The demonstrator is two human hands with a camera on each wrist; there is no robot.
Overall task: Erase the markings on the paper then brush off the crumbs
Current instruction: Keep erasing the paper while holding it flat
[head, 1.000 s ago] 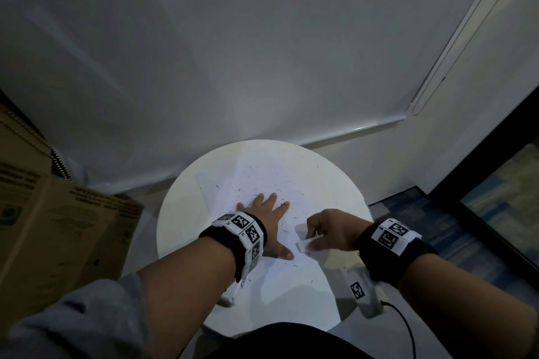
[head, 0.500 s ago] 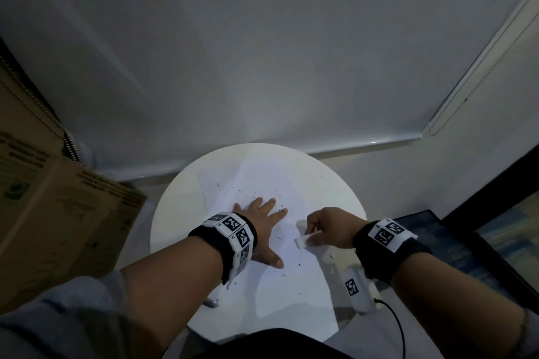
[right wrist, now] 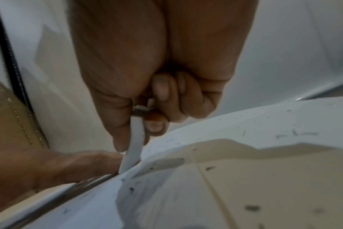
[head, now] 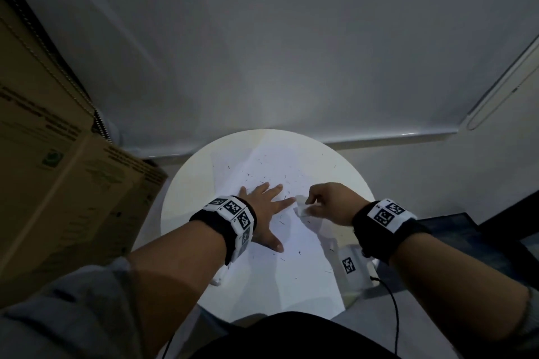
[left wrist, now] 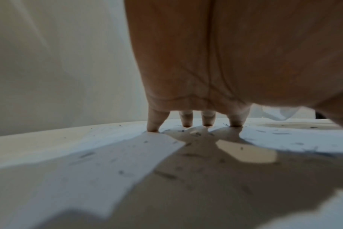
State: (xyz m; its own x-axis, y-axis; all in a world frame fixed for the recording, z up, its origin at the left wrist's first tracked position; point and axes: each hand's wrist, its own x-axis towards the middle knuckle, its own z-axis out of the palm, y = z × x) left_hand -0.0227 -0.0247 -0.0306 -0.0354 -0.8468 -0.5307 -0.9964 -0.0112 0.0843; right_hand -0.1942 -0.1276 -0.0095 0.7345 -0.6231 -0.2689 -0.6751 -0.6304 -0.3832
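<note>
Since half a second ago your right hand has slid a little up and across the paper toward your left fingertips, and the eraser has gone with it; your left hand has stayed planted where it was.

Your right grip is clenched on the white eraser: the thumb and curled fingers pinch it near its top, and the wrist view shows its lower end touching the sheet, tilted rather than upright. Just left of that grip, nearly touching the eraser, lies the tip of your left index finger.

Your left grip is released, holding nothing. The hand lies flat with fingers spread, and the wrist view shows the fingertips pressing down on the paper while the palm arches just above it.

The paper lies under both grips on the round white table, its near end reaching toward your body. Dark eraser crumbs are scattered over the sheet, most of them beyond your left fingers, some more between the two grips and below your left thumb, and a few on the bare table beyond your right grip. I cannot tell whether any pencil markings remain among them.

Well to the left of your left grip stands a brown cardboard box. Both wrists carry black bands with black-and-white tags.
</note>
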